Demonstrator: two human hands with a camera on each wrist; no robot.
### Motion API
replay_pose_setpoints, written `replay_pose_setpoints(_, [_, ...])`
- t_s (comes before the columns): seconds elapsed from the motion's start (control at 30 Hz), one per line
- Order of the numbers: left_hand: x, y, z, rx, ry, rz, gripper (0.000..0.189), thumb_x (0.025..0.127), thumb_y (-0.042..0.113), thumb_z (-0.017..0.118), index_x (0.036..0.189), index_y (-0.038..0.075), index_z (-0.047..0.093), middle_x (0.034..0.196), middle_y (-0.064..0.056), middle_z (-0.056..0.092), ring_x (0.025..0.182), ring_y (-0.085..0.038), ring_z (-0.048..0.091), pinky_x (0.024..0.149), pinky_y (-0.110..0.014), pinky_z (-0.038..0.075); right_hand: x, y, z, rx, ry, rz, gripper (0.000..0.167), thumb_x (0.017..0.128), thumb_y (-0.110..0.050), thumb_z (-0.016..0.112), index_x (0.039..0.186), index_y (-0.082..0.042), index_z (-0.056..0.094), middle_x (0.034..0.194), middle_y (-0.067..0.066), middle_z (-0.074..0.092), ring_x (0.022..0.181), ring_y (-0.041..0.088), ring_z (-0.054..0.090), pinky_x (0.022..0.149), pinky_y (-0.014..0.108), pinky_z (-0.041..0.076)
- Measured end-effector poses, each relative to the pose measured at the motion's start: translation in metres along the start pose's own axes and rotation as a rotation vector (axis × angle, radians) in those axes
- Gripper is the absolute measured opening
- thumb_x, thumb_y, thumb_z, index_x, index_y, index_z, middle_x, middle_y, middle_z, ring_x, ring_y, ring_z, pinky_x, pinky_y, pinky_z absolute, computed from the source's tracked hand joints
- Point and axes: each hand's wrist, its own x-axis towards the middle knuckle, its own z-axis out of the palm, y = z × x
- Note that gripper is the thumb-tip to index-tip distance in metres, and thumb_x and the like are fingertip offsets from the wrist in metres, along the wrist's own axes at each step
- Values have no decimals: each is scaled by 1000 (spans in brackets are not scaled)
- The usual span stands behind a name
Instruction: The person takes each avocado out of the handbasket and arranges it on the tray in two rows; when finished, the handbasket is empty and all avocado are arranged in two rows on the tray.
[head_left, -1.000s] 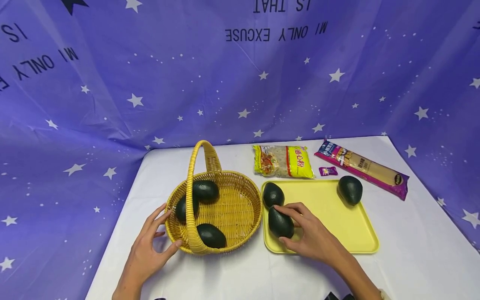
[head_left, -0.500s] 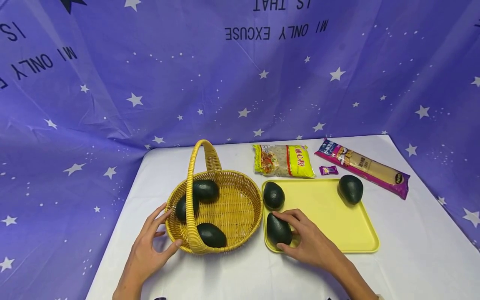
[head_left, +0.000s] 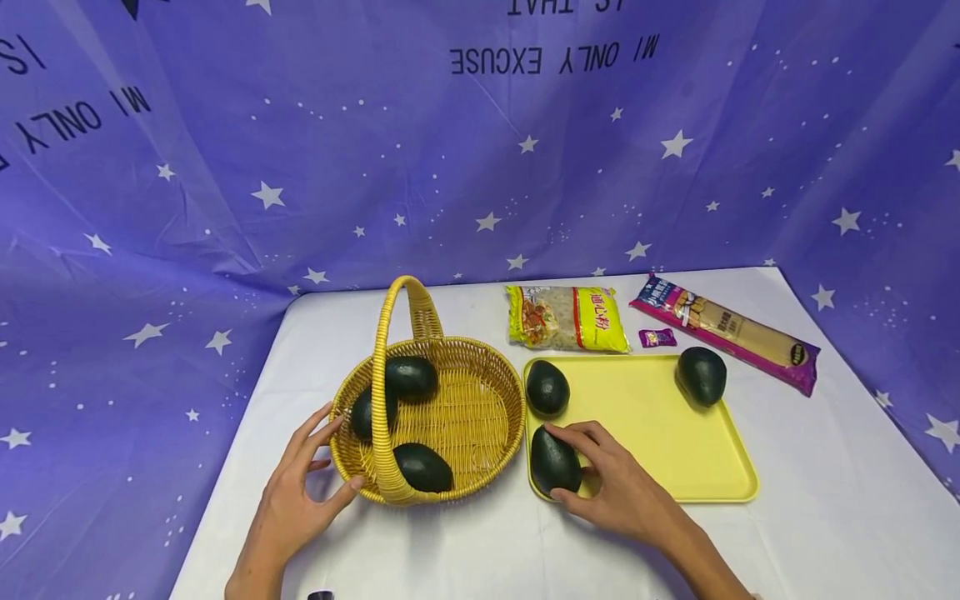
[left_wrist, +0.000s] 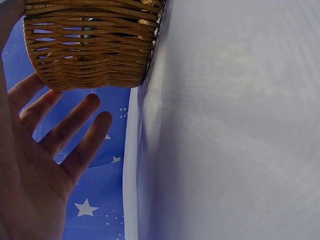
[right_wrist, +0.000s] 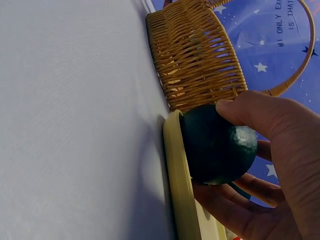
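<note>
My right hand (head_left: pixel 626 483) grips a dark green avocado (head_left: pixel 555 461) between thumb and fingers at the near left corner of the yellow tray (head_left: pixel 652 433). In the right wrist view the avocado (right_wrist: pixel 217 145) is low against the tray's rim (right_wrist: pixel 179 170). Another avocado (head_left: pixel 547 388) lies just behind it on the tray, and one more (head_left: pixel 701 377) sits at the far right corner. My left hand (head_left: pixel 292 492) rests its spread fingers and thumb against the left side of the wicker basket (head_left: pixel 480 425). Several avocados lie inside; one of them (head_left: pixel 423 468) is near the front.
Behind the tray lie a yellow pasta bag (head_left: pixel 567 318), a small purple packet (head_left: pixel 657 337) and a long noodle pack (head_left: pixel 727 333). The basket's tall handle (head_left: pixel 384 375) arches over its left part. A small dark object (head_left: pixel 321 595) shows at the bottom edge.
My right hand has moved the gripped avocado slightly toward me and left, so a gap shows between it and the avocado behind. My left hand has stayed at the basket.
</note>
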Motion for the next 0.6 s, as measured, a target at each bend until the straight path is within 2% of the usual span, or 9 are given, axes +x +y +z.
replay_pose_setpoints(0.23, [1, 1, -1, -1, 0, 0, 91, 78, 17, 97, 159, 19, 55, 171, -2, 40, 137, 5, 48, 94, -9, 54, -1, 0, 1, 44, -21, 23, 80, 84, -25, 95, 155, -24, 58, 135, -6, 58, 117, 11, 63, 85, 21, 64])
replay_pose_setpoints(0.43, [0, 1, 0, -6, -5, -6, 88, 79, 18, 97, 157, 18, 56, 171, -1, 40, 139, 6, 47, 94, -10, 54, -1, 1, 0, 35, -29, 43, 79, 88, -33, 93, 157, -23, 56, 135, -7, 59, 115, 9, 64, 87, 25, 65])
replay_pose_setpoints(0.6, [0, 0, 0, -5, -4, -5, 88, 79, 18, 96, 157, 18, 56, 171, -2, 40, 138, 6, 47, 94, -10, 55, -1, 2, -1, 55, -29, 51, 79, 88, -37, 92, 157, -24, 57, 140, -8, 59, 120, 10, 64, 92, 27, 64])
